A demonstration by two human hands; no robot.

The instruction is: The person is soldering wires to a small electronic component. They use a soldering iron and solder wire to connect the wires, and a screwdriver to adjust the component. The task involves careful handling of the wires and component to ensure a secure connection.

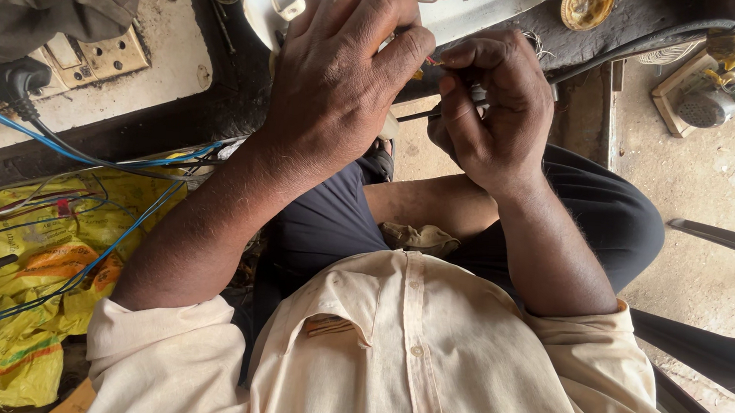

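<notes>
Two hands meet above the lap: the left hand (338, 75) and right hand (491, 107), both pinched shut on a thin red wire (434, 62) between their fingertips. The wire runs roughly left to right. It could slip free if either pinch loosens.

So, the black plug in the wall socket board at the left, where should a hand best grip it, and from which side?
Probably by the black plug's bulky body, not the cable. It stands proud of the socket board, so fingers can pinch its two flanks from the open front. The cable leaves its lower end, so keep clear of that end. Both hands are busy with a thin wire.
</notes>
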